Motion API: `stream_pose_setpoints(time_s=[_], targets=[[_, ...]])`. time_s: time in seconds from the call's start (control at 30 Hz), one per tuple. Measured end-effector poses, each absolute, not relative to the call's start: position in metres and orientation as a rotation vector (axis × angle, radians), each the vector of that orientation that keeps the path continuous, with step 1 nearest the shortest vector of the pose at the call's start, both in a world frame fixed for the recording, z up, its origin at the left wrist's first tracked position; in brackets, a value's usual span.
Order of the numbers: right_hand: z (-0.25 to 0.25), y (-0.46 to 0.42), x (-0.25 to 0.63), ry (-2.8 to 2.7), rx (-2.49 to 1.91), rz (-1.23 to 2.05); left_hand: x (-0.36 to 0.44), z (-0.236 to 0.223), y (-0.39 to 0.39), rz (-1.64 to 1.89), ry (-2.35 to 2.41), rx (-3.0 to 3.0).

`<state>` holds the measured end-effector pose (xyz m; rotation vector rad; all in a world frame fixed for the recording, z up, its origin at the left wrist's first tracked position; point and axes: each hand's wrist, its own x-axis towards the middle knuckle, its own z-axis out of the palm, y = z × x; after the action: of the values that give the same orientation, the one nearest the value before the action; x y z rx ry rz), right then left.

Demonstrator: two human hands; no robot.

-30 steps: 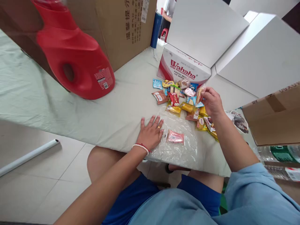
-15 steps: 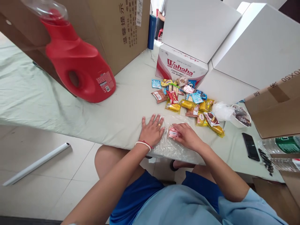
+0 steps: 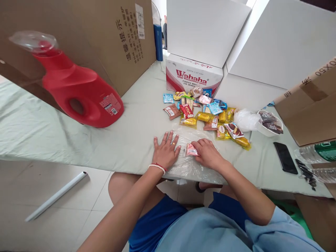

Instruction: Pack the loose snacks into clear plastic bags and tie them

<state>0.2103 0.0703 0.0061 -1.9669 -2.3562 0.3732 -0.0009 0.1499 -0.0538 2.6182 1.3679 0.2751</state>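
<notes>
My left hand (image 3: 165, 153) lies flat with fingers spread on the left edge of a clear plastic bag (image 3: 195, 171) and the table. A pink wrapped snack packet (image 3: 191, 150) rests on that bag, between my hands. The fingers of my right hand (image 3: 208, 153) grip its right end, partly covering it. Just beyond is a loose pile of wrapped snacks, including a red packet (image 3: 186, 111), brown packets such as one at the left (image 3: 172, 111), and yellow-wrapped cakes (image 3: 205, 117).
A red jug (image 3: 86, 94) stands at the left before a large cardboard box (image 3: 105, 45). Behind the snacks is a Wahaha carton (image 3: 194, 76). To the right are a white bowl (image 3: 270, 130) with dark packets, a phone (image 3: 285, 158) and plastic bottles (image 3: 309, 154).
The camera view has shifted slightly. My left hand stays flat on the bag, and my right hand keeps hold of the pink packet, with its fingers now more at the right end.
</notes>
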Motion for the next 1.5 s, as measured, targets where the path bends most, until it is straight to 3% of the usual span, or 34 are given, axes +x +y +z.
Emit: stream_pose_setpoints(time_s=[0.23, 0.43, 0.87, 1.0, 1.13, 1.3, 1.5], targets=[[0.026, 0.081, 0.232, -2.052, -1.840, 0.513, 0.003, -0.048, 0.141, 0.166, 1.434, 2.596], [0.005, 0.078, 0.201, -2.217, -1.777, 0.535, -0.001, -0.045, 0.119, 0.049, 1.494, 2.580], [-0.014, 0.060, 0.210, -2.223, -1.881, 0.464, -0.011, -0.049, 0.117, 0.235, 1.541, 2.549], [-0.013, 0.053, 0.215, -2.191, -1.849, 0.485, -0.021, -0.043, 0.114, 0.456, 1.598, 2.584], [0.005, 0.026, 0.233, -2.098, -1.665, 0.461, -0.043, -0.037, 0.113, 0.588, 1.199, 2.773], [0.002, -0.035, 0.248, -2.193, -1.590, 0.587, -0.073, -0.037, 0.107, 0.410, 0.681, 2.737], [-0.027, -0.061, 0.256, -2.117, -1.693, 0.551, -0.087, -0.036, 0.100, 0.226, 0.621, 2.661]])
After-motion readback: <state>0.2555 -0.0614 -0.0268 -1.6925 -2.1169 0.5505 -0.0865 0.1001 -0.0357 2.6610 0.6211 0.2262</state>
